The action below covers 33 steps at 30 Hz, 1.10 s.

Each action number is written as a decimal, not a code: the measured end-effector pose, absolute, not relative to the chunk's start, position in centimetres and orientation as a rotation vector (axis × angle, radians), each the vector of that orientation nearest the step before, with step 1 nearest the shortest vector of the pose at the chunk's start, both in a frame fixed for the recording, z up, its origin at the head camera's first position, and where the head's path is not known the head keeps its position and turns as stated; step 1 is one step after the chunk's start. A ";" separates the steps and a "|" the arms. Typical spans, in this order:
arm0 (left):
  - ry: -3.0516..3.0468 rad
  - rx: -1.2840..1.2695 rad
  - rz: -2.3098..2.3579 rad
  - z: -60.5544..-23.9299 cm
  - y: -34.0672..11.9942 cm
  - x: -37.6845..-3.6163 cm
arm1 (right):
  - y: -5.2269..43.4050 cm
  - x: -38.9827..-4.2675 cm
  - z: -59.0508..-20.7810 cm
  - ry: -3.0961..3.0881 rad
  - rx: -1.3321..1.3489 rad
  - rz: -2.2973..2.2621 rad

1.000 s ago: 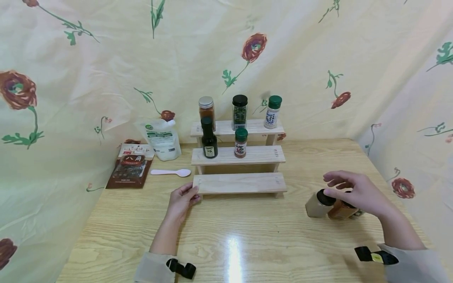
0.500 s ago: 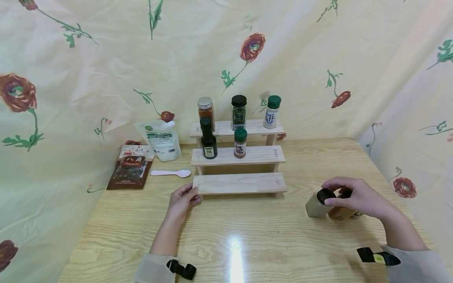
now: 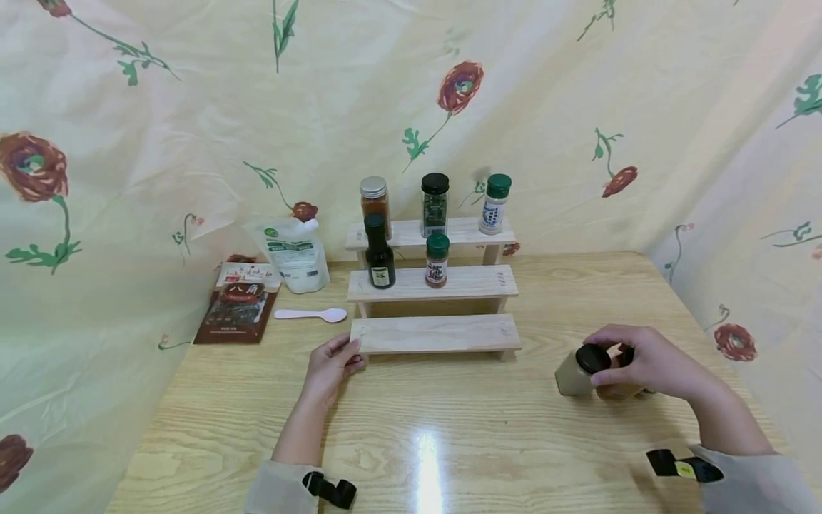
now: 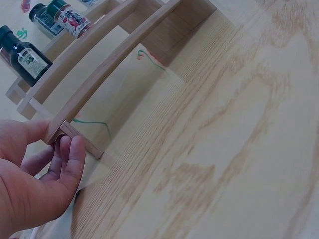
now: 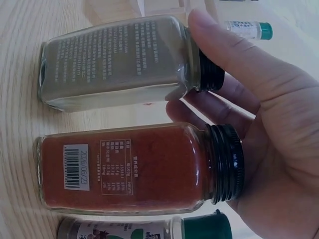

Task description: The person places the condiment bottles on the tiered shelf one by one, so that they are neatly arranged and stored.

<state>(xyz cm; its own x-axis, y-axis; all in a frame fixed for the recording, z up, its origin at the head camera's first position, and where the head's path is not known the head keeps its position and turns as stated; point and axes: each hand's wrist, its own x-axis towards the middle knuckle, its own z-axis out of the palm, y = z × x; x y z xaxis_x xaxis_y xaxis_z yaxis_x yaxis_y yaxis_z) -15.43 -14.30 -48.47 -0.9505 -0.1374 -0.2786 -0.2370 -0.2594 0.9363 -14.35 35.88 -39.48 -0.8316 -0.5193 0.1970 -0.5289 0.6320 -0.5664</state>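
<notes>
R hand (image 3: pixel 642 364) pinching pale jar (image 3: pixel 576 373) by its cap, lower right; L hand (image 3: pixel 330 365) gripping rack (image 3: pixel 435 333) corner. Next prob: lift clear of red jar (image 5: pixel 129 169).

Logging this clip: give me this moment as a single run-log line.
left hand: holds corner of wooden rack | right hand: grips black cap of pale spice jar | red spice jar beside it | table
</notes>
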 end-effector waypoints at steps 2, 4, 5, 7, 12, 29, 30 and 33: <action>1.869 -0.485 2.393 -48.5 -14.3 -15.4 | 35.8 -14.4 -39.5 -2.810 0.922 0.983; 1.871 -0.477 2.393 -48.5 -14.3 -15.4 | 35.6 -14.4 -39.5 -2.799 0.931 0.973; 1.871 -0.472 2.396 -48.5 -14.3 -15.4 | 35.6 -14.4 -39.5 -2.792 0.936 0.955; 1.866 -0.471 2.400 -48.5 -14.3 -15.4 | 35.4 -14.5 -39.4 -2.781 0.936 0.918; 1.861 -0.479 2.394 -48.5 -14.3 -15.5 | 35.0 -14.8 -39.2 -2.753 0.930 0.868; 1.881 -0.491 2.366 -48.4 -14.5 -15.6 | 33.6 -16.9 -37.0 -2.561 0.714 0.879; 1.880 -0.493 2.365 -48.4 -14.5 -15.6 | 33.5 -17.0 -36.8 -2.555 0.690 0.902; 1.873 -0.493 2.373 -48.5 -14.4 -15.6 | 33.0 -17.4 -36.1 -2.527 0.629 0.952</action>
